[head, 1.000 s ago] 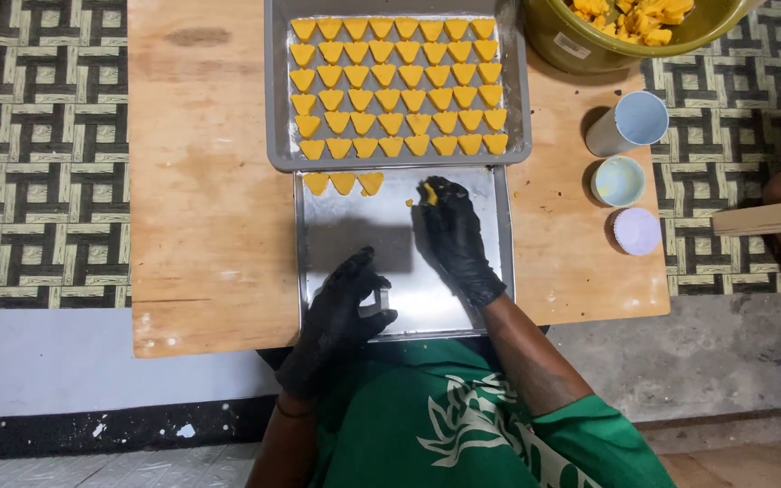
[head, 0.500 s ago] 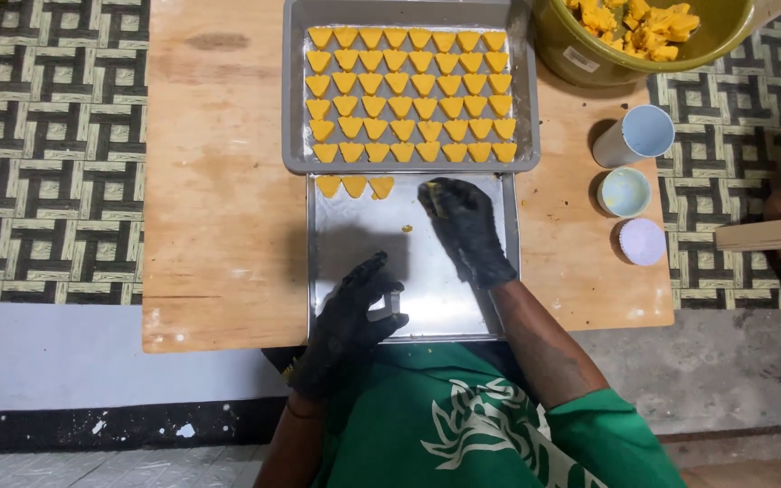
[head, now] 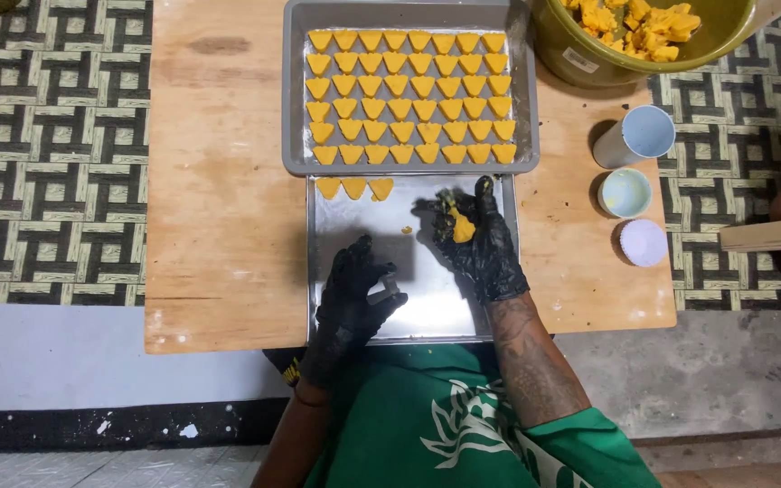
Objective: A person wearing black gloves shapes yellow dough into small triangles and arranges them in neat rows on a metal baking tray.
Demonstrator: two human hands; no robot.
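Turned palm-up since a moment ago, right hand (head: 474, 237) in its black glove, fingers curled around a lump of yellow dough (head: 461, 226) over the far right part of the near tray (head: 427, 312), with a small crumb (head: 406, 230) just left of it. Left hand (head: 354, 298), also gloved, shifted slightly at the tray's near left, pinching a small metal cutter (head: 388, 291). Beyond: three cut pieces (head: 354, 188) at the tray's far left edge, a full tray (head: 296, 90) of rows, a green bowl (head: 589, 59) of dough far right, three small cups (head: 630, 192) at right.
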